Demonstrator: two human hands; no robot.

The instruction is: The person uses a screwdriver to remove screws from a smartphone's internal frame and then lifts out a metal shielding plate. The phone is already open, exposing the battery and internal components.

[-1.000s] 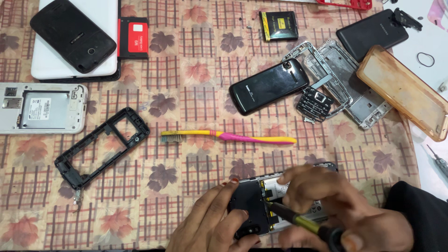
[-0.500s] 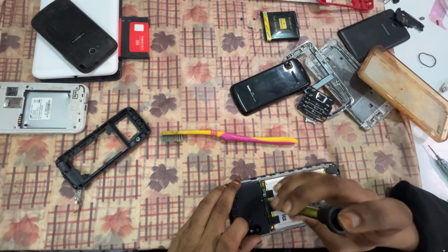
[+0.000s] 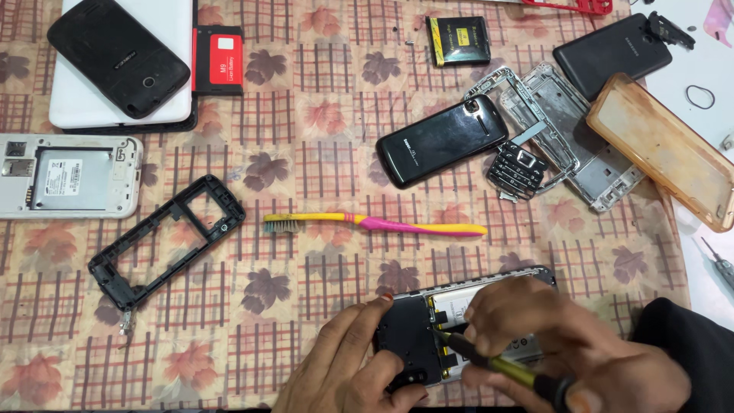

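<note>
A yellow-and-pink toothbrush (image 3: 375, 223) lies mid-frame on the leaf-patterned table (image 3: 306, 321). An empty black phone frame (image 3: 166, 241) sits at left, a red battery (image 3: 218, 60) at upper left, a black phone (image 3: 442, 141) above centre, and an amber case (image 3: 664, 149) at right.

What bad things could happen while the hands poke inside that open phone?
The screwdriver tip is inside the open phone, right at the battery's edge; a slip might scratch or puncture parts there. The left hand only steadies the phone on the soft cloth, so it could shift under pressure. Any tiny screws taken out could vanish on that busy leaf pattern.
</note>
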